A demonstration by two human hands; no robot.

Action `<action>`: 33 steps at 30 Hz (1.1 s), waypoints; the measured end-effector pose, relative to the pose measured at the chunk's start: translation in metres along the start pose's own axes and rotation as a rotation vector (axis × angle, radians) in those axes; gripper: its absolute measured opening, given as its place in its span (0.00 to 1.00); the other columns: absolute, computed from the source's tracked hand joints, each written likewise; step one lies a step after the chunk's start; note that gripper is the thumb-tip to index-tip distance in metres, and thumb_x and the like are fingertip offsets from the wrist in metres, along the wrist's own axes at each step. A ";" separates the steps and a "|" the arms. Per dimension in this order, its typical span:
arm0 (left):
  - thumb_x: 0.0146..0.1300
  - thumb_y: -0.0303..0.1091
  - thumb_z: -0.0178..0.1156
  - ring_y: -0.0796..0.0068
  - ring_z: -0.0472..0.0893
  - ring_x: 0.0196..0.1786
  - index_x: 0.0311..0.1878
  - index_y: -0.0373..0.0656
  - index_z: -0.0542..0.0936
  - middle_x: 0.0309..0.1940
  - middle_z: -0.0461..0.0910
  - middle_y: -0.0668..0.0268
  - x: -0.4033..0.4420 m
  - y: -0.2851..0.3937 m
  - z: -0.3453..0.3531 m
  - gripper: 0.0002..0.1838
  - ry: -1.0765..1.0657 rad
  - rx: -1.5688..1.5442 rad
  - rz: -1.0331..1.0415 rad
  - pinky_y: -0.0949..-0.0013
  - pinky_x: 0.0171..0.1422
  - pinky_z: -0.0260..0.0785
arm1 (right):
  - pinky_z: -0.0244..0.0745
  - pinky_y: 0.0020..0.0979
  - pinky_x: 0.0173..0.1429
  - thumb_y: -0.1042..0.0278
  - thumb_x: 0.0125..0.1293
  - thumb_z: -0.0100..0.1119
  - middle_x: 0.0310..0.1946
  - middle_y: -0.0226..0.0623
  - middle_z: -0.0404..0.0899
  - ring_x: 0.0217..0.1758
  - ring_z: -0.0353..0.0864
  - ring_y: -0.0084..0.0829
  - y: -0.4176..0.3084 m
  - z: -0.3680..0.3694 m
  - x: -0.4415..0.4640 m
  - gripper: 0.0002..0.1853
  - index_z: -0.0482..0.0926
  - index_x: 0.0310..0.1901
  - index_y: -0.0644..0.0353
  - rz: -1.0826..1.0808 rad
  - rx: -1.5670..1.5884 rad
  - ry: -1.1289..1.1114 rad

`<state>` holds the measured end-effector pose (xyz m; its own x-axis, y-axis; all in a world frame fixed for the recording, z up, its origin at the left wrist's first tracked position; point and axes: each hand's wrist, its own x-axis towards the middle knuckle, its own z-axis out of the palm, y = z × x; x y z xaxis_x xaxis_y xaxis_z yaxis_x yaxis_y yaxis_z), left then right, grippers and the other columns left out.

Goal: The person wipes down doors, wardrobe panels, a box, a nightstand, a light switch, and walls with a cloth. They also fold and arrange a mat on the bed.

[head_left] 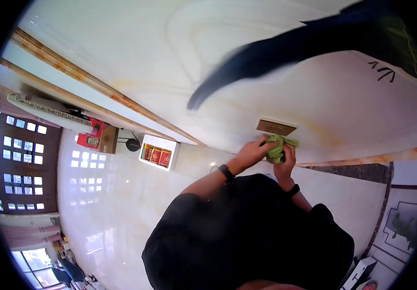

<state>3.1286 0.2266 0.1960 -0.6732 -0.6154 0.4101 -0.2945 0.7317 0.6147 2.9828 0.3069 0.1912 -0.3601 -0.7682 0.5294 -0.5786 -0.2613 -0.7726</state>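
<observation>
A crumpled green cloth [276, 149] is held between both hands, just beside a rectangular gold-brown plate [276, 126] on the pale marbled surface. My left hand [253, 152] grips the cloth from the left, its fingers partly hidden by the folds. On the other side, my right hand [285, 163] has its fingers closed on the same cloth. Each wrist has a dark band.
A white box [173, 155] holding red packages stands on the shiny floor, near a cardboard box [108, 139] and a round dark object [132, 144]. Paned doors [29, 166] are at the far left. A long dark shape [276, 53] crosses the marbled surface above.
</observation>
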 end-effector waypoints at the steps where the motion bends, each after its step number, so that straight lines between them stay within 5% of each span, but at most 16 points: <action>1: 0.61 0.27 0.57 0.55 0.82 0.38 0.61 0.58 0.76 0.47 0.75 0.63 -0.008 -0.010 -0.010 0.24 -0.010 0.032 -0.021 0.58 0.38 0.78 | 0.75 0.39 0.53 0.79 0.52 0.69 0.45 0.45 0.77 0.48 0.79 0.48 -0.005 0.013 -0.002 0.19 0.77 0.47 0.65 0.004 0.010 -0.012; 11: 0.52 0.19 0.60 0.56 0.81 0.31 0.59 0.56 0.79 0.49 0.78 0.60 -0.063 -0.083 -0.174 0.29 0.272 0.158 0.067 0.60 0.32 0.74 | 0.74 0.38 0.53 0.85 0.48 0.66 0.46 0.46 0.76 0.49 0.78 0.49 -0.127 0.148 0.033 0.25 0.76 0.51 0.68 -0.132 0.041 -0.167; 15: 0.52 0.16 0.60 0.55 0.81 0.33 0.59 0.55 0.80 0.50 0.78 0.60 -0.052 -0.054 -0.234 0.31 0.380 0.050 0.084 0.61 0.33 0.74 | 0.73 0.36 0.56 0.85 0.50 0.67 0.52 0.47 0.72 0.53 0.76 0.48 -0.165 0.162 0.044 0.29 0.73 0.57 0.69 -0.195 0.018 -0.155; 22: 0.54 0.17 0.59 0.56 0.82 0.36 0.59 0.55 0.79 0.50 0.78 0.59 -0.057 -0.063 -0.212 0.29 0.261 -0.097 0.012 0.61 0.35 0.75 | 0.76 0.35 0.50 0.86 0.51 0.61 0.51 0.43 0.74 0.50 0.79 0.46 -0.160 0.156 0.030 0.27 0.76 0.57 0.64 -0.047 -0.053 -0.113; 33: 0.53 0.19 0.63 0.56 0.81 0.42 0.60 0.55 0.80 0.49 0.77 0.59 -0.039 -0.034 -0.169 0.30 0.068 -0.218 -0.036 0.61 0.42 0.77 | 0.75 0.34 0.54 0.73 0.57 0.67 0.53 0.44 0.73 0.50 0.78 0.42 -0.142 0.091 0.018 0.28 0.71 0.60 0.64 0.182 -0.048 -0.225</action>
<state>3.2800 0.1760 0.2729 -0.6153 -0.6636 0.4255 -0.1588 0.6331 0.7576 3.1246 0.2767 0.2785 -0.2930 -0.9116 0.2884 -0.5549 -0.0835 -0.8277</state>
